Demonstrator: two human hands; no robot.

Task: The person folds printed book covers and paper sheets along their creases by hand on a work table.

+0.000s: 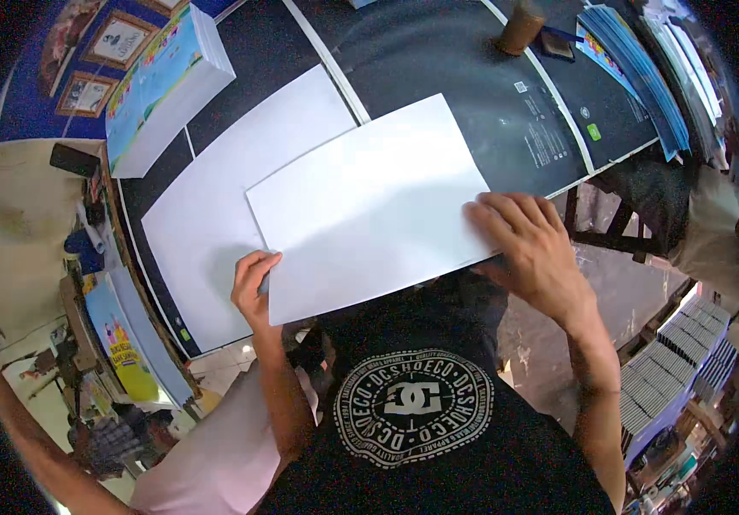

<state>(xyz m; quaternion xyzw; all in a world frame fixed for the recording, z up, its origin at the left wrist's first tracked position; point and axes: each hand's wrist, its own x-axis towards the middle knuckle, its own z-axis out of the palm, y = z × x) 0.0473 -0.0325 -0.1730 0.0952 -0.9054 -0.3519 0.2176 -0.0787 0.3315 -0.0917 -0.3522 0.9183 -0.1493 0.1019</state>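
Both hands (pixel 255 292) (pixel 534 245) bent-fingered, well apart

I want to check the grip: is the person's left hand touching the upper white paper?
Touching. The head view shows the left hand at the left edge of the upper white paper, one fingertip lapping over that edge.

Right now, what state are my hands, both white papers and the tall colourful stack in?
Upper paper: held, overlapping lower paper
Lower paper: flat, partly covered
Left hand: pinching upper paper's left edge
Right hand: blurred, at upper paper's right edge; grip unclear
Tall colourful stack: piled neatly
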